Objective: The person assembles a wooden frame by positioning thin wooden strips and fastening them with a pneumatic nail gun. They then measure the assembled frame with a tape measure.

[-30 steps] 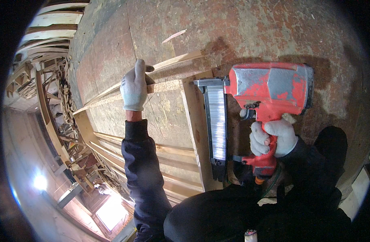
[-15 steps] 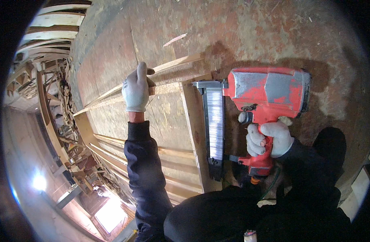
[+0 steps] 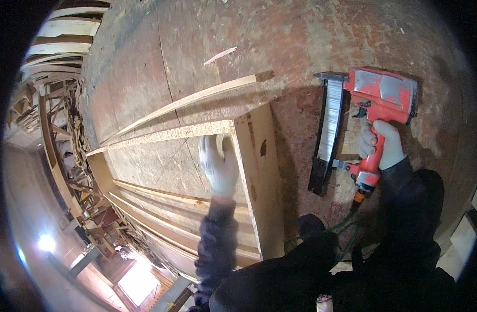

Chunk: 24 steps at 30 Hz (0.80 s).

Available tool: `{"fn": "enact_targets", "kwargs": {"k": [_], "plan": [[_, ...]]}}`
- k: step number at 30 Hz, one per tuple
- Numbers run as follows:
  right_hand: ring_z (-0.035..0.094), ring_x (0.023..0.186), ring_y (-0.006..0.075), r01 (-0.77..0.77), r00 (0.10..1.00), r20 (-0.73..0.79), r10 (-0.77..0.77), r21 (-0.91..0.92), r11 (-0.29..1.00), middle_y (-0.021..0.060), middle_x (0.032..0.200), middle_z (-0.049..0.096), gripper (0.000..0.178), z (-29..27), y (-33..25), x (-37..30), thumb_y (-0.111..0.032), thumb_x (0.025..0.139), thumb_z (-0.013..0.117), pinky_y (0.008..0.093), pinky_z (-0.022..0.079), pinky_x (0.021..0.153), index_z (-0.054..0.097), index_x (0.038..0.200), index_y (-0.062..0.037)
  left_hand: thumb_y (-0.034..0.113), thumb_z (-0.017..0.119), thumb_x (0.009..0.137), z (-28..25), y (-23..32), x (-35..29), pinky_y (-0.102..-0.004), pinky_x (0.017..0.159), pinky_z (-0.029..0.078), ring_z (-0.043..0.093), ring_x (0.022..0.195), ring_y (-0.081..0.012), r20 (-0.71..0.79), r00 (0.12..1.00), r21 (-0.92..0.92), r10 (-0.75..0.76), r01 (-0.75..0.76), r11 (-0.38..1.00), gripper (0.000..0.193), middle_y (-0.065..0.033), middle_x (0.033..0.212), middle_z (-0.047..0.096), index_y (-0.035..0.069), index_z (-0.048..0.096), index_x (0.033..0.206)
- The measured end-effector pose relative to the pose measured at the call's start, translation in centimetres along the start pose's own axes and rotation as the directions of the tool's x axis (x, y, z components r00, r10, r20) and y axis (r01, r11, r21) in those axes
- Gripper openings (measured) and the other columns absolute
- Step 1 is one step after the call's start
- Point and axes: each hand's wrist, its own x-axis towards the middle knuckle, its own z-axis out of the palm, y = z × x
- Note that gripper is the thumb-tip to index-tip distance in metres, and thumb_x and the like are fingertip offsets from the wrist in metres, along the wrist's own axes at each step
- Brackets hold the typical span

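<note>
In right hand [image 3: 390,146]: red nailer [image 3: 383,94], magazine [image 3: 317,180] holding nails [image 3: 330,118].

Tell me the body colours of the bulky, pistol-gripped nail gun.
Red with grey patches; the bulky, pistol-gripped nail gun shows best in the head view.

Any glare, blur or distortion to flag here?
Head view: a lamp and a washed-out bright rectangle glare at lower left; head view: the left sleeve looks smeared, the red nail gun sharper; head view: a black rim, edges bowing near it, and shadow right of the wooden frame.
</note>
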Motion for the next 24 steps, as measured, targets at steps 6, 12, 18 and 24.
{"fn": "enact_targets", "kwargs": {"k": [6,12,18,24], "plan": [[0.044,0.051,0.0166,-0.014,0.995,-0.103,0.013,-0.011,1.0,-0.0022,0.06,0.043,0.042,-1.1,0.3,0.7,-0.049,0.092,0.058,0.0331,0.037,0.057,0.047,0.074,-0.0131,0.023,0.073,0.087,5.7,-2.4,10.3,-0.0487,0.113,0.04,0.053,0.133,-0.0314,0.127,0.868,0.333,0.481,-0.494,0.803,0.07,-0.0127,0.146,0.055,0.012,0.047,0.151],[0.045,0.051,0.0168,-0.044,0.998,-0.048,0.046,0.033,0.998,-0.0018,0.061,0.045,0.04,-2.2,0.7,0.9,-0.047,0.094,0.057,0.0332,0.037,0.057,0.048,0.078,-0.0114,0.028,0.069,0.089,8.2,-3.0,11.9,-0.0486,0.104,0.046,0.059,0.119,-0.0312,0.451,0.753,0.193,0.48,-0.607,0.771,0.059,-0.0094,0.128,0.062,0.018,0.054,0.145],[0.046,0.051,0.0168,-0.033,0.999,-0.005,0.033,0.018,0.999,-0.0015,0.062,0.046,0.039,-2.6,0.9,0.8,-0.046,0.094,0.058,0.0336,0.038,0.057,0.05,0.082,-0.0099,0.028,0.066,0.088,7.5,-2.8,8.1,-0.0481,0.1,0.048,0.061,0.113,-0.0324,0.414,0.746,0.01,0.522,-0.577,0.817,0.04,-0.0112,0.116,0.064,0.016,0.062,0.126],[0.045,0.053,0.0186,-0.026,1.0,0.017,0.025,0.025,0.999,0.0005,0.063,0.047,0.039,-2.2,0.6,0.7,-0.044,0.095,0.058,0.0354,0.037,0.058,0.051,0.08,-0.0086,0.028,0.066,0.089,8.2,-3.7,9.2,-0.0478,0.1,0.046,0.057,0.12,-0.0318,0.53,0.723,-0.019,0.443,-0.512,0.859,0.038,-0.0074,0.124,0.062,0.018,0.064,0.125]]}}
